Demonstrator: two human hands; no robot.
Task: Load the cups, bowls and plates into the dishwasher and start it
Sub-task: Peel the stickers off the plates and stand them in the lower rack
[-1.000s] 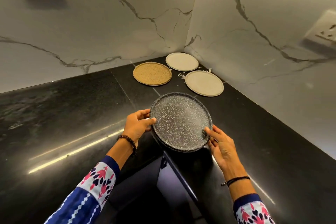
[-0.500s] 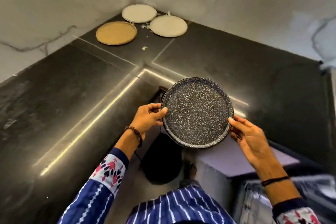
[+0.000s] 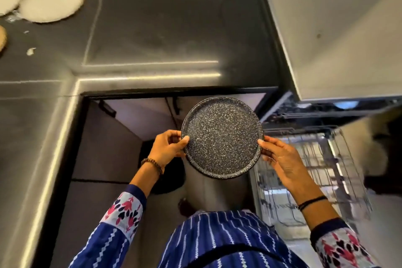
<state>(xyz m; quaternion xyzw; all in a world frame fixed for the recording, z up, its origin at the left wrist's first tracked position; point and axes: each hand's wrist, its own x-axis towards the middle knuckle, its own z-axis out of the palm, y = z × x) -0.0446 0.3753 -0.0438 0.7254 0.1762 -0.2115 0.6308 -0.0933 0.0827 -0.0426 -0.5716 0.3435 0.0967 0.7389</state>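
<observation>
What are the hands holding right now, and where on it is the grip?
The speckled plate, gripped by both hands at opposite sides of its rim: left hand on the left edge, right hand on the right edge.

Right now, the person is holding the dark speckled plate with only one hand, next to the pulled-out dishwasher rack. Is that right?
Not quite. The head view shows both hands on the dark speckled plate: the left hand grips its left rim and the right hand its right rim. The rest holds: the pulled-out dishwasher rack is just beside it.
</observation>
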